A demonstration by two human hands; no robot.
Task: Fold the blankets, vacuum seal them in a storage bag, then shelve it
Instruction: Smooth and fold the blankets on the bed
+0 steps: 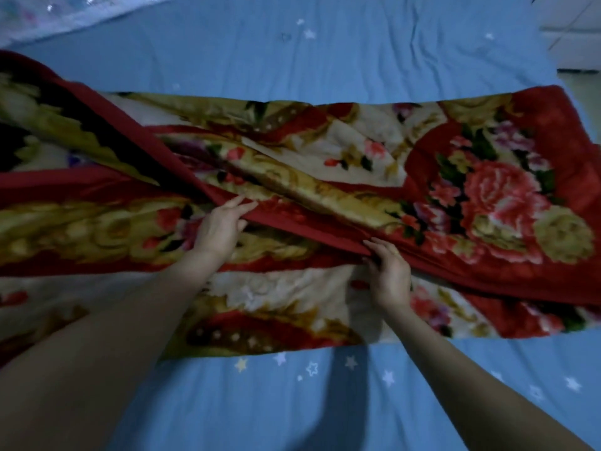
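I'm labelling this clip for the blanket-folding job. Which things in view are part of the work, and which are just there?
Part of the job:
floral blanket
left hand, gripping its red edge
right hand, gripping the same edge

Just there:
blue star-print sheet
pale glittery fabric, far corner

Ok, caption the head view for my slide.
Both hands, left and right, grip the floral blanket's red edge on a blue sheet.
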